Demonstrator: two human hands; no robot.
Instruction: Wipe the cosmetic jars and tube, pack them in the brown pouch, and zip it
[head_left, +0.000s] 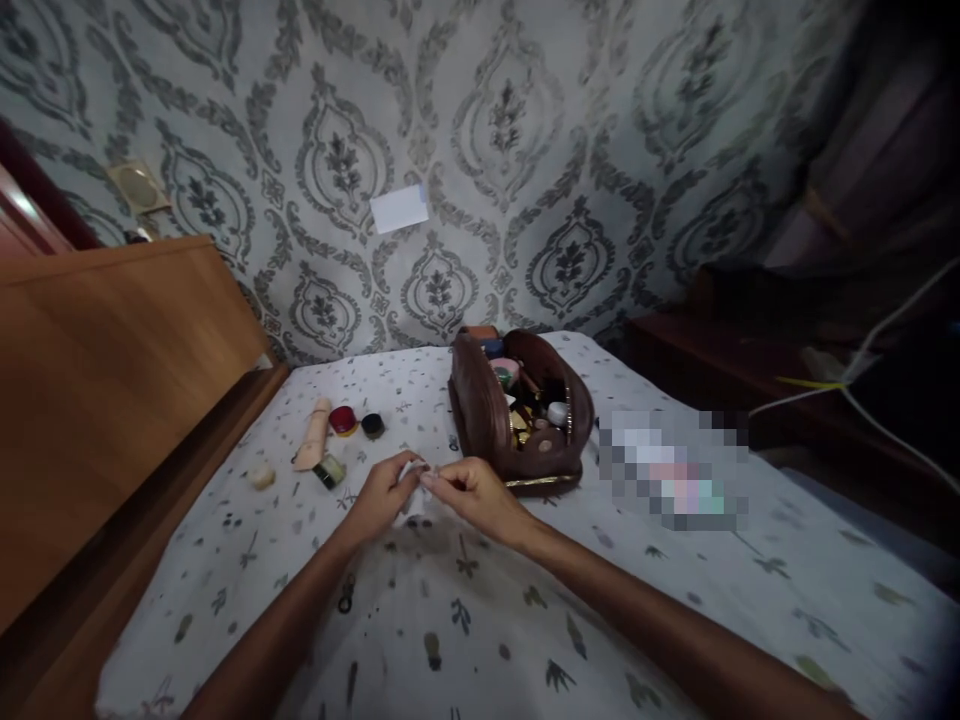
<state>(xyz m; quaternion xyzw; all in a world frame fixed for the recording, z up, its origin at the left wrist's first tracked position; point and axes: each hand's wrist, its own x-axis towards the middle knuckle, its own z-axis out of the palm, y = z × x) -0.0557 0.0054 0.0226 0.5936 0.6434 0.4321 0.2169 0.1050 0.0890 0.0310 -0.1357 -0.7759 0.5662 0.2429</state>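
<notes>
My left hand (388, 490) and my right hand (480, 497) meet at the middle, in front of the bag. The fingers of both are pinched on a small white piece (413, 507), thin and limp like a tissue or cloth; its exact kind does not show. Right behind my right hand stands an open brown toiletry bag (480, 400) full of small cosmetics. To the left of my left hand lie a green-and-clear jar (329, 471), a pale pink tube (315, 430), a red jar (343, 420) and a small black jar (372, 425).
A cream-coloured round item (262, 477) lies at the far left of the patterned white sheet (457, 640). A blurred-out object (675, 475) is right of the bag. A wooden headboard or panel (120, 400) borders the left, the papered wall (510, 200) the back. White cords (892, 315) hang at right.
</notes>
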